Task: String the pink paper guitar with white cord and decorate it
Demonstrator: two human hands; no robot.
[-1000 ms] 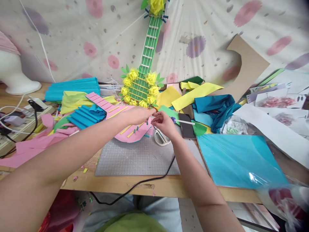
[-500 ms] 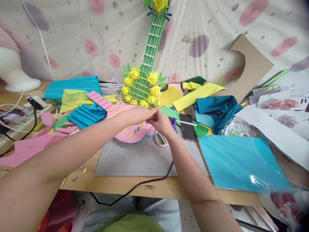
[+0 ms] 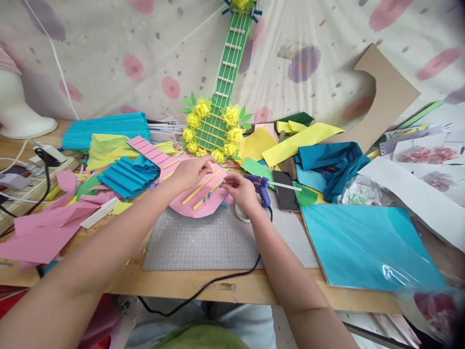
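Observation:
A pink paper guitar (image 3: 198, 203) with yellow strips lies on the grey cutting mat (image 3: 203, 247). My left hand (image 3: 191, 173) is over its body, fingers curled in a pinch; whatever is between them is too small to make out. At the guitar's right edge, my right hand (image 3: 241, 190) has its fingertips drawn together, with a small dark blue bit at their tips that I cannot name. Small blue pegs (image 3: 207, 196) sit on the pink body. A blue glue gun (image 3: 262, 186) with a white glue stick lies just right of my right hand, beside a roll of tape (image 3: 241, 213) partly hidden by my wrist.
A green guitar with yellow paper flowers (image 3: 221, 116) leans against the curtain behind. To the right are a phone (image 3: 286, 194) and a blue sheet pack (image 3: 366, 247). Crepe paper (image 3: 125, 177) and pink scraps (image 3: 47, 228) lie left. A black cord (image 3: 218, 281) crosses the front edge.
My hands, together half a second ago, have come apart. The left has moved left over the pink guitar, uncovering more of it and of the glue gun. The view has shifted slightly.

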